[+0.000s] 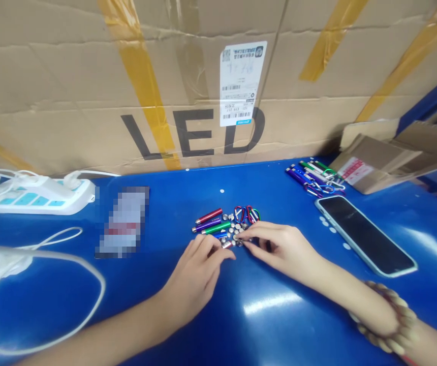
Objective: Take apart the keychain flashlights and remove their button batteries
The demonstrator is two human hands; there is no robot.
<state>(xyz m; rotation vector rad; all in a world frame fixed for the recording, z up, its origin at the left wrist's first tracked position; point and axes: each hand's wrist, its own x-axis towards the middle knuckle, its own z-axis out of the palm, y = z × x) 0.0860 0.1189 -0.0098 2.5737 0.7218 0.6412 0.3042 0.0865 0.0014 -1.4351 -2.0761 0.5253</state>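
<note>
My left hand (pixel 197 267) is curled in front of the pile, its thumb and index finger closed on a short red metal tube (pixel 227 245), partly hidden by the fingers. My right hand (pixel 285 246) pinches at a small round button cell (pixel 240 243), with thumb and index close together. Between and behind the hands lie several more button cells (pixel 237 227). To their left are a red tube (pixel 209 216), a purple tube (pixel 207 225), a green tube (pixel 216 228) and a partly covered blue tube (pixel 220 235). Small coloured carabiners (pixel 247 214) rest just behind my right fingers.
Finished-looking tubes with carabiners (pixel 313 178) lie at the back right beside an open carton (pixel 378 152). A phone (pixel 367 236) is on the right, a blurred-out flat object (pixel 123 221) on the left. A power strip (pixel 43 195), cable (pixel 100 284) and large cardboard box (pixel 89 101) border the blue table (pixel 173 193).
</note>
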